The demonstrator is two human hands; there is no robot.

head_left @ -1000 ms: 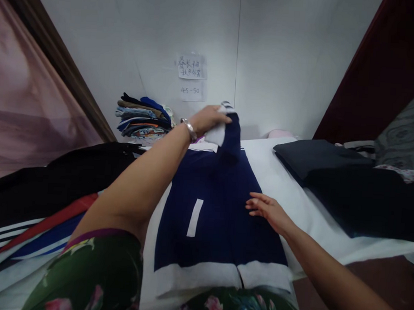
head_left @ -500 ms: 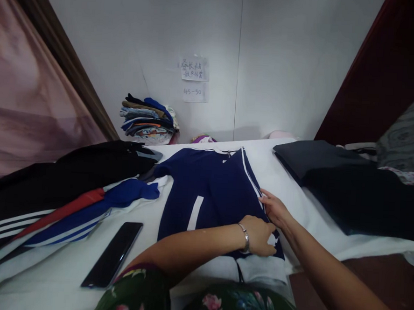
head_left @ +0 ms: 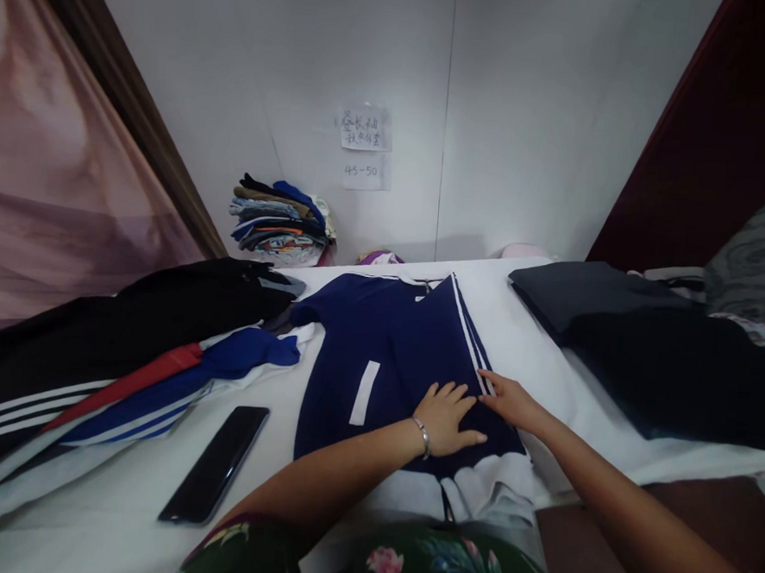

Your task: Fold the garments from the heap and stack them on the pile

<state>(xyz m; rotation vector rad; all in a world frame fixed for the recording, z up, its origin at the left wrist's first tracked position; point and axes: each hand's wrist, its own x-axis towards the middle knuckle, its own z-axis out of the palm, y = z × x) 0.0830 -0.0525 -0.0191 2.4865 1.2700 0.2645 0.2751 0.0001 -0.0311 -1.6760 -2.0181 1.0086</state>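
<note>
A navy blue jacket (head_left: 360,328) with white trim lies spread on the white-covered table. Its right side is folded inward, and the white-striped sleeve runs down along that edge. My left hand (head_left: 447,418), with a silver bracelet at the wrist, rests flat on the folded part, fingers spread. Beside it, my right hand (head_left: 508,401) pinches the striped edge of the jacket between thumb and fingers. White-grey cloth (head_left: 497,484) shows at the jacket's near end, rumpled on the right.
A black phone (head_left: 216,465) lies left of the jacket. Black striped clothes (head_left: 127,323) spread further left. Dark folded garments (head_left: 650,355) lie on the right. A stack of folded clothes (head_left: 281,220) stands by the wall, below handwritten paper notes (head_left: 365,147).
My left hand has moved left from the near right corner and opened flat on the jacket. My right hand has slid slightly nearer along the edge. The near cloth has become more rumpled.
</note>
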